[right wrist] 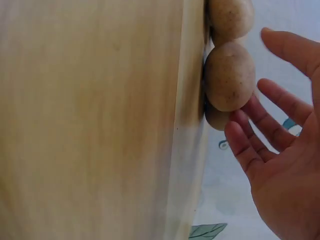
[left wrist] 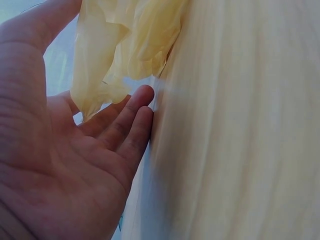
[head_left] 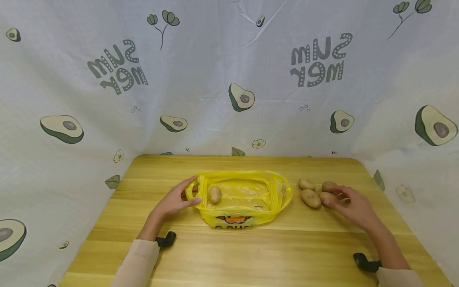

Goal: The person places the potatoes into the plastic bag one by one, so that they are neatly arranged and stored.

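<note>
A yellow plastic bag (head_left: 233, 217) sits on the table with its mouth spread and a dark printed figure on its front. One potato (head_left: 215, 195) shows inside it at the left. My left hand (head_left: 180, 197) touches the bag's left handle, thumb at the front and index finger at the back, spread well apart. In the left wrist view its other fingers (left wrist: 135, 117) extend loosely below the hanging plastic. My right hand (head_left: 353, 205) reaches around a potato (right wrist: 230, 76) on the table, fingers at its far side and thumb apart from it.
Beside that potato lie several others, among them a larger one (head_left: 310, 199) and a small one (head_left: 306, 184). They sit to the right of the bag on the wooden table (head_left: 244, 255). A printed curtain (head_left: 215, 79) hangs behind and at both sides.
</note>
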